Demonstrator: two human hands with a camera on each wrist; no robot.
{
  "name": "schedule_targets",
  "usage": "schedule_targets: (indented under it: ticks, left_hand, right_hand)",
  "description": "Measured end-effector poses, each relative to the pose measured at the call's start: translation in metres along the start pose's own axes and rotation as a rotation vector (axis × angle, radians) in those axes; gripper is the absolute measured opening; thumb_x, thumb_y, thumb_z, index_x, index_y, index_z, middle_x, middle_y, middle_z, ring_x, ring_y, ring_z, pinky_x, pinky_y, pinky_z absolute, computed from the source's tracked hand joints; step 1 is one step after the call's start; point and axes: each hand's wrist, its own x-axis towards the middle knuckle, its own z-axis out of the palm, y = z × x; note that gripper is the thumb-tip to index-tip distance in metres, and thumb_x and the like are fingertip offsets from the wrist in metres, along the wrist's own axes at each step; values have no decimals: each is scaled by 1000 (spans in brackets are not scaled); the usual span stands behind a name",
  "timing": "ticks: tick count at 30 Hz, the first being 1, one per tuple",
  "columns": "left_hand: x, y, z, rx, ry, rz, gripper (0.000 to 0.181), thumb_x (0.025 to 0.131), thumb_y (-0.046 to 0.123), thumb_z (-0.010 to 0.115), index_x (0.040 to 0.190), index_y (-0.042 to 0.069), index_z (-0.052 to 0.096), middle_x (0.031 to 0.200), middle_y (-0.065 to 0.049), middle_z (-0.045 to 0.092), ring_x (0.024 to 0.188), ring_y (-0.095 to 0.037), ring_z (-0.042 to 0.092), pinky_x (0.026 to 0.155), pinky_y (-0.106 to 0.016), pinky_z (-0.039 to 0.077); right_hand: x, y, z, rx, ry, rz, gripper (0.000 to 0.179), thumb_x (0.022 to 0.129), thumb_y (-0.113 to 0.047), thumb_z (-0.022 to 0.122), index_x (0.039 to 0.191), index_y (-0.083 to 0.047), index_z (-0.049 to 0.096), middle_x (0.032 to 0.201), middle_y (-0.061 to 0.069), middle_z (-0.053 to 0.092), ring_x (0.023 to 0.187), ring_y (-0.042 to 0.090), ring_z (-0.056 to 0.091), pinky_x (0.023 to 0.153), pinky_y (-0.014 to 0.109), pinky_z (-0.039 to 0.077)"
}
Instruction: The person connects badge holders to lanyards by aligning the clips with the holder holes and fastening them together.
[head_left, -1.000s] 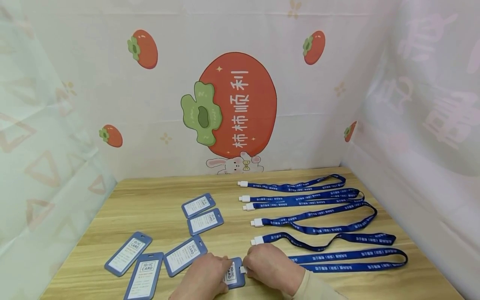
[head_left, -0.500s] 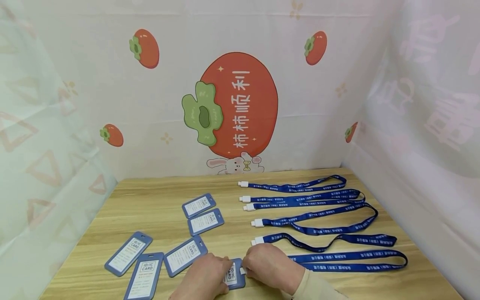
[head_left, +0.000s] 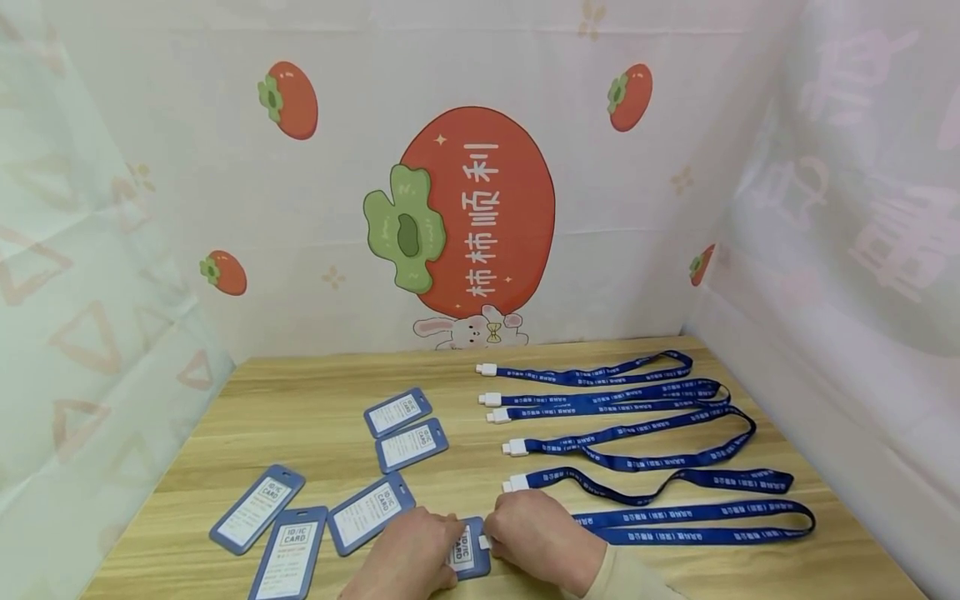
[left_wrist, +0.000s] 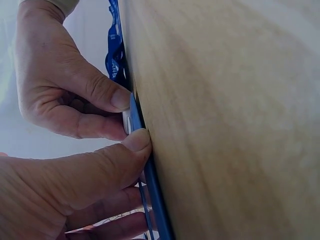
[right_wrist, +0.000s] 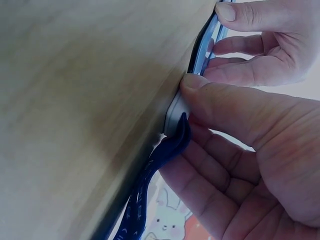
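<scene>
My left hand (head_left: 411,552) grips a blue badge holder (head_left: 472,560) near the table's front edge, thumb and fingers on opposite sides in the left wrist view. Beside it, my right hand (head_left: 543,533) pinches the white plastic clip (right_wrist: 174,111) of a blue lanyard (head_left: 697,533). That clip meets the slotted end of the badge holder. Whether it passes through the slot is hidden by my fingers. The lanyard's strap trails from my right hand in a long loop to the right.
Several more blue badge holders (head_left: 291,554) lie to the left and centre of the wooden table (head_left: 300,383). Several blue lanyards (head_left: 637,458) with white clips lie in rows on the right. Printed white cloth (head_left: 600,208) stands at the back and both sides.
Hardly anything differs. Both hands stay in place on the badge holder and the clip; the white piece showing between them has shifted very slightly at the holder's edge.
</scene>
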Motion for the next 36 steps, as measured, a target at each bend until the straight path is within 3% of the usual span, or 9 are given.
schedule_targets:
  ticks: [9,20,30,36]
  left_hand:
    - [-1,1,0,-7,-25,-21,29,75,26,93,98,16,77,73,10,63,63,-7,47,62,-28,47]
    - [-1,-1,3,-27,-8,-15,29,75,24,91,98,16,76,76,11,64,64,-7,47,62,-27,47]
    - [-2,1,4,-96,-73,-53,41,75,25,92,112,14,77,97,5,75,73,-5,53,75,-29,57]
    - [-4,1,4,-57,-45,-12,43,72,25,93,109,12,77,97,3,75,72,-4,55,73,-28,56]
  right_hand:
    - [-1,-1,2,48,-7,32,10,94,-29,80,102,-28,85,72,-15,63,61,1,48,63,13,47]
    - [0,-3,2,16,-30,70,11,95,-32,79,102,-24,83,72,-13,59,61,3,48,61,16,46]
    - [-4,-1,3,58,-43,76,12,96,-32,77,105,-25,82,72,-14,56,63,4,47,61,17,44]
    - [-8,-1,3,45,-43,85,12,95,-32,78,104,-26,82,72,-14,56,63,4,47,61,17,44]
